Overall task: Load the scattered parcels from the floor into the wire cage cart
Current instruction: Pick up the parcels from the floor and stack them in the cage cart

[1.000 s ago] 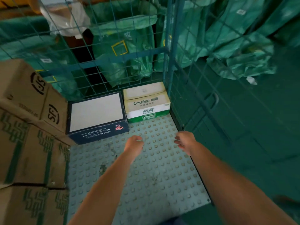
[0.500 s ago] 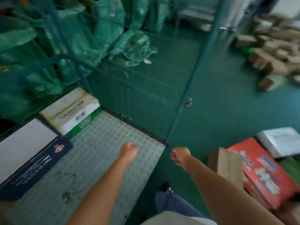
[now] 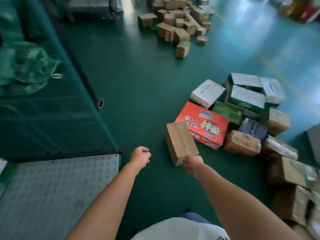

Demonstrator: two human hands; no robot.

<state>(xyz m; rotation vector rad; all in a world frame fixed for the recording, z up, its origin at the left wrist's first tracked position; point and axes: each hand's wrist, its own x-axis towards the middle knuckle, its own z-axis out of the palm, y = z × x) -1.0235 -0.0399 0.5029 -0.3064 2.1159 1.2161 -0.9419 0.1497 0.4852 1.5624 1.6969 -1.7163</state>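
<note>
The wire cage cart's studded grey floor plate fills the lower left, with its teal mesh side panel rising behind it. A brown cardboard box lies tilted on the green floor, leaning on a red printed carton. My right hand is at that brown box's near end with fingers curled; the frame does not show whether it grips. My left hand hovers loosely curled over the floor beside the cart's corner, holding nothing.
Several more parcels are heaped to the right of the red carton and run down the right edge. A second pile of brown boxes sits far back. Green sacks lie behind the mesh.
The view has swung right, away from the cart's inside toward the parcels on the floor. My right hand has reached the near end of the brown box; my left hand has followed.
</note>
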